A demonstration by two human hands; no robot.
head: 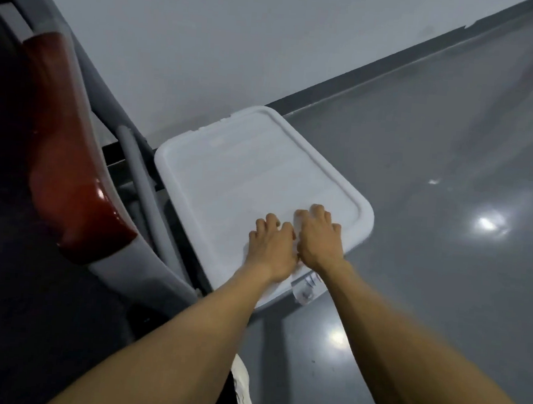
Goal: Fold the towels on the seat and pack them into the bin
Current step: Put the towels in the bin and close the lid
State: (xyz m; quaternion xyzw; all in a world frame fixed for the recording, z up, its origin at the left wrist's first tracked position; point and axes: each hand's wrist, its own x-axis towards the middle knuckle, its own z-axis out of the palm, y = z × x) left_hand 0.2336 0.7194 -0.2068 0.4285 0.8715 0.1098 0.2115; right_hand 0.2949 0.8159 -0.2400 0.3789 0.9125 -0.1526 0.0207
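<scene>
Both hands, the left hand (271,247) and right hand (318,236), rest palm-down and touching, fingers curled, gripping nothing, on the white lid (245,174) of the bin (363,228) on the floor (451,184). To seat it well, press evenly toward the 6 o'clock edge by the clear latch (304,289). Lid hides the contents; no towels visible. The seat (79,168) stands at 9 o'clock.

A glossy dark grey floor (437,158), on which bright lights are reflected, is met by a pale grey wall (176,35) along a dark skirting strip (357,84), while grey tubular framing (139,179) is seen at left.
</scene>
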